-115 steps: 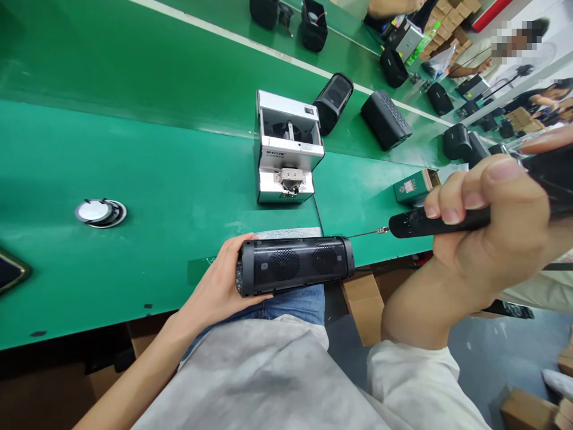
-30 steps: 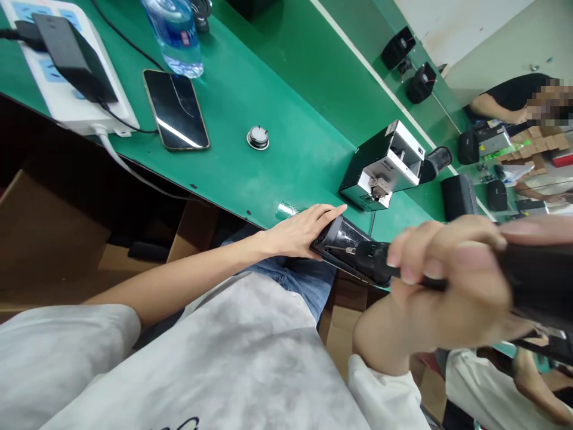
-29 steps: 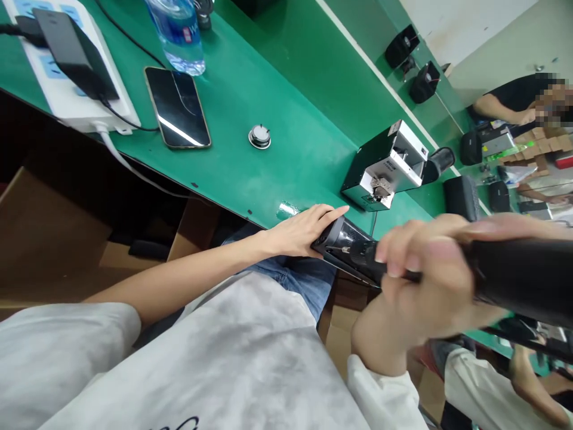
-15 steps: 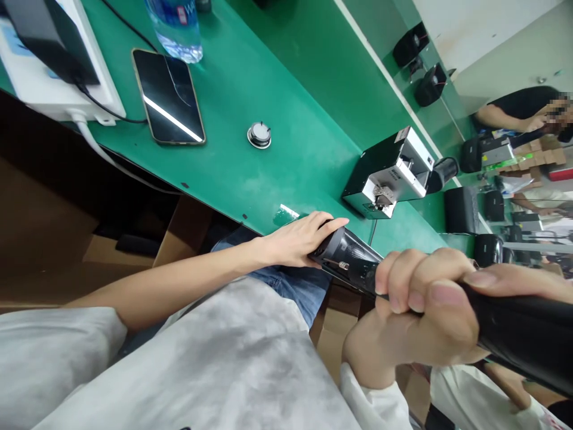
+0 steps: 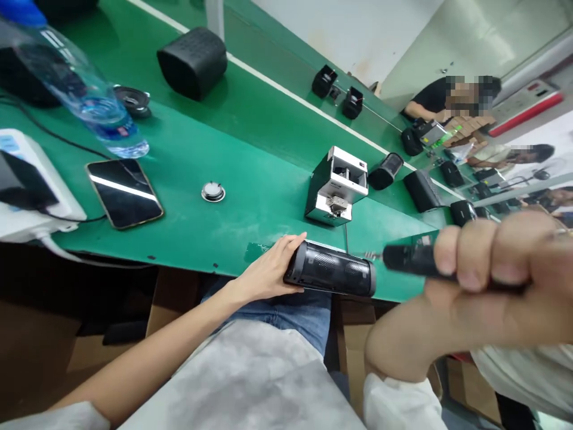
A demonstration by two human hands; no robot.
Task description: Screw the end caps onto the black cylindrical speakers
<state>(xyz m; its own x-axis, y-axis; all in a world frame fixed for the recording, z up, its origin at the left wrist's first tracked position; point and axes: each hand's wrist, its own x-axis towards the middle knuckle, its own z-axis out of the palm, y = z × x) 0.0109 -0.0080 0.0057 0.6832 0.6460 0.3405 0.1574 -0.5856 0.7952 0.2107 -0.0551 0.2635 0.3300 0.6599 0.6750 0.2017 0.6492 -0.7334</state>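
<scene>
My left hand (image 5: 280, 269) is wrapped round the left end of a black speaker housing (image 5: 333, 270) with an open front, lying at the table's near edge above my lap. In my right hand (image 5: 487, 263) is a black electric screwdriver (image 5: 414, 258), its bit pointing left, raised to the right of the housing and apart from it. The tip looks blurred; whether it carries a screw I cannot tell. Behind the housing stands a silver and black screw feeder (image 5: 336, 188). A small round speaker driver (image 5: 213, 192) lies on the green table left of the feeder.
On the left are a phone (image 5: 125, 192), a water bottle (image 5: 105, 113) and a white power strip (image 5: 31, 179) with cables. Another driver (image 5: 133, 100) and several black housings (image 5: 194, 63) stand along the green bench (image 5: 264, 179). Other people sit at the far right.
The screwdriver has drawn back to the right, away from the housing, so the housing's front now shows. My left hand keeps its hold. The whole view has shifted and turned.
</scene>
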